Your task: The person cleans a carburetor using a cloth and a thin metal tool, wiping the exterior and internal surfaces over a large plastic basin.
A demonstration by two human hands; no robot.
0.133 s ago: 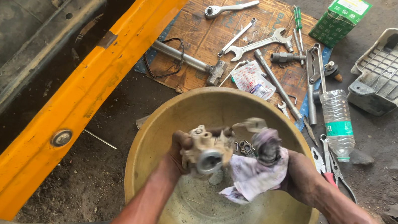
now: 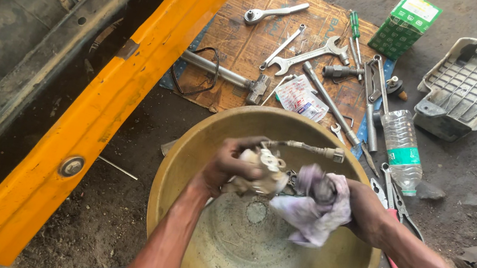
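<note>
Both hands grip over the basin (image 2: 186, 164): left hand (image 2: 228, 166) clamped on the metal part (image 2: 264, 173), now turned over (a new side up), right hand (image 2: 365, 213) pressing the rag (image 2: 313, 213) against it.

A small cast-metal part (image 2: 258, 171), pale and grimy, with a thin tube ending in a fitting, is held tilted above the basin (image 2: 186, 164). A crumpled, stained pale-lilac rag (image 2: 313, 213) is pressed against its right side, bunched and hanging loose over the basin interior.
</note>
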